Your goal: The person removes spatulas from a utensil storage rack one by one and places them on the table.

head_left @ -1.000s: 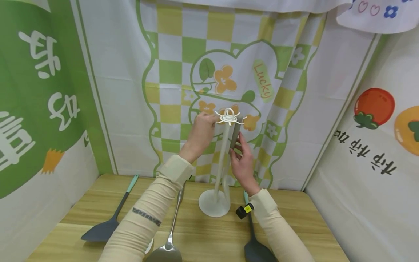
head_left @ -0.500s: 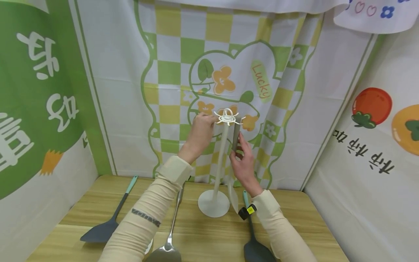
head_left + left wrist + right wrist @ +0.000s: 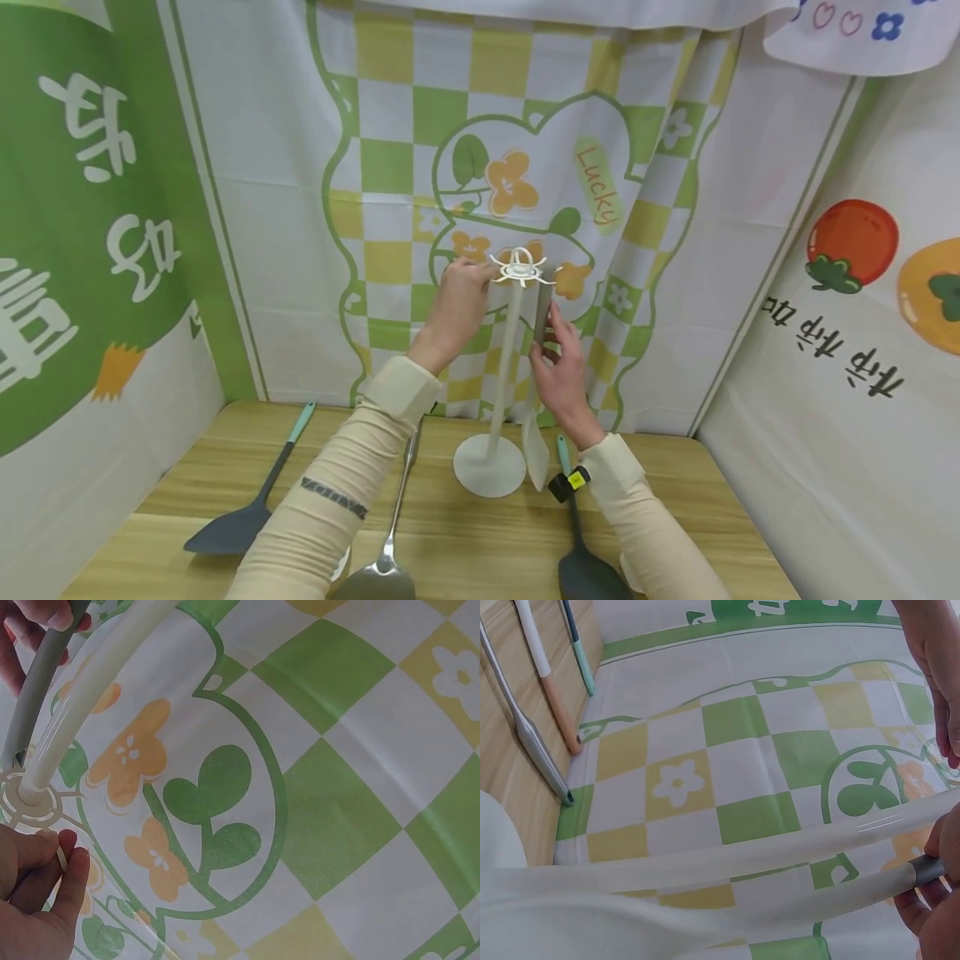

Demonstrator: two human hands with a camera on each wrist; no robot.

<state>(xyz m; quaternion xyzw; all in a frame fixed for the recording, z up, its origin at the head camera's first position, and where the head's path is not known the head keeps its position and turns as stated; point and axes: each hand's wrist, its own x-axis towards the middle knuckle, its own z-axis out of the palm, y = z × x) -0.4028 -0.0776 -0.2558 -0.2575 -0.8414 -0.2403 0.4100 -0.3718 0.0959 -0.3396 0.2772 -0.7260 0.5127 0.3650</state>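
A white utensil rack (image 3: 501, 375) stands upright on a round base (image 3: 489, 467), with a ring of curved hooks (image 3: 520, 268) at its top. My left hand (image 3: 461, 304) pinches one hook between thumb and fingers, plainer in the left wrist view (image 3: 61, 859). My right hand (image 3: 561, 367) holds the grey handle (image 3: 543, 312) of a spatula with a white shaft and pale blade (image 3: 536, 454). It hangs blade down beside the pole. The handle's upper end is at a right-side hook; I cannot tell whether it is hung on it.
On the wooden table (image 3: 457, 542) lie a dark turner (image 3: 232, 525) at left, a steel turner (image 3: 386, 558) near the middle, and another dark utensil (image 3: 585, 575) at right. A patterned curtain (image 3: 405, 167) hangs close behind the rack.
The spatula's lower end has swung right, from behind the pole to beside the base, and its blade has turned. My right hand shifted slightly; my left hand stays at the hook.
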